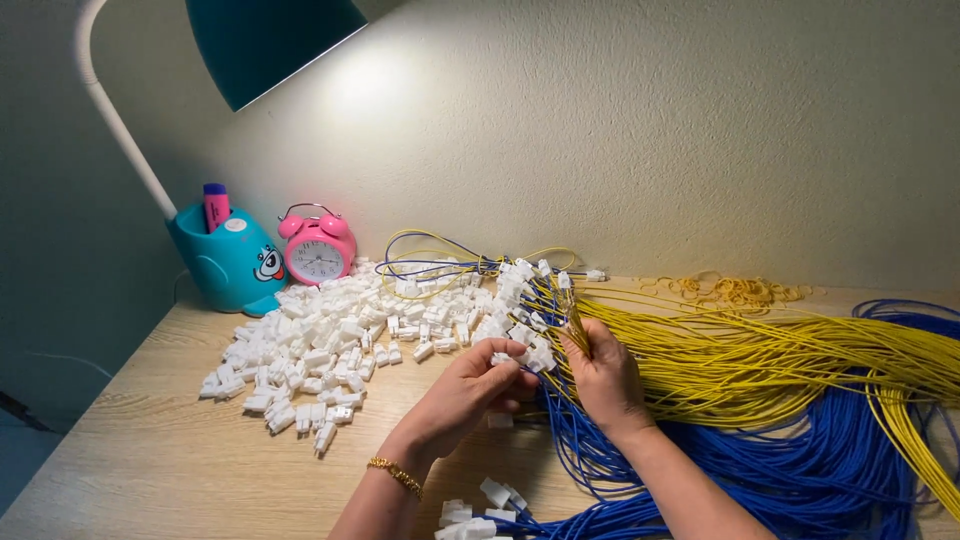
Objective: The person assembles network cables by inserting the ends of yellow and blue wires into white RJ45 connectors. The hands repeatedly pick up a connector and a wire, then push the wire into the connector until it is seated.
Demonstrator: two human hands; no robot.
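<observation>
My left hand (468, 385), with a gold bracelet on the wrist, pinches a small white plastic connector (501, 359) between thumb and fingers. My right hand (603, 372) grips the ends of a bunch of yellow wires (760, 365), just right of the connector. The two hands almost touch above the wooden desk (150, 450). A thick bundle of blue wires (800, 470) lies under and beside my right forearm.
A large heap of loose white connectors (320, 350) covers the desk's middle left. A pink alarm clock (318, 248) and a teal desk lamp base (232, 262) stand against the wall. Rubber bands (735, 291) lie at the back right. Finished connector-tipped wires (480, 510) lie near the front edge.
</observation>
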